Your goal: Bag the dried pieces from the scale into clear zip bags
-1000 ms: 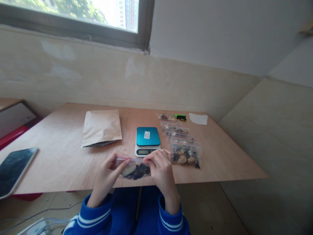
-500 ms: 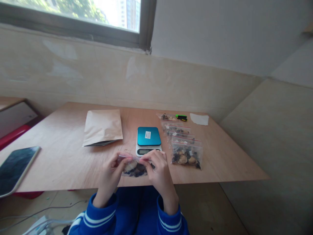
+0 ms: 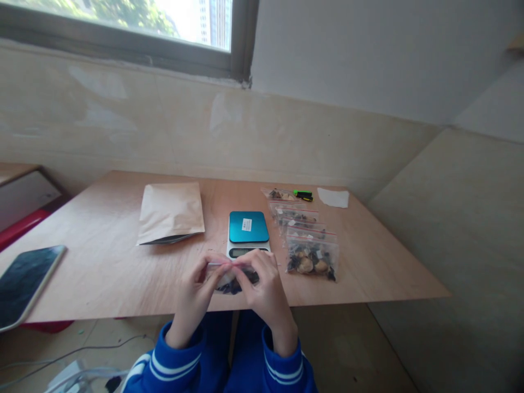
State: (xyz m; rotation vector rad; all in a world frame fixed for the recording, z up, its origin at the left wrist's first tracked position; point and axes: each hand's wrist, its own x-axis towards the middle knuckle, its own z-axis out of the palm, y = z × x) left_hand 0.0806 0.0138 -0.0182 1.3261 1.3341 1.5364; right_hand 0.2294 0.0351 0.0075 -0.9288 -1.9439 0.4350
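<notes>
I watch the left hand point(image 3: 192, 289) and right hand point(image 3: 264, 281) pinch the top edge of a clear zip bag point(image 3: 227, 286) of dark and pale pieces, fingertips close together. Outward from that bag, I have a blue-topped scale point(image 3: 239, 230) at 12 o'clock, a brown paper pouch point(image 3: 172, 213) at 11 and a phone point(image 3: 28, 281) at 9. Overlapping filled bags point(image 3: 310, 262) run from 3 to 1, a green-and-black tool point(image 3: 303, 194) by the farthest, with white paper point(image 3: 333, 197) toward 2.
</notes>
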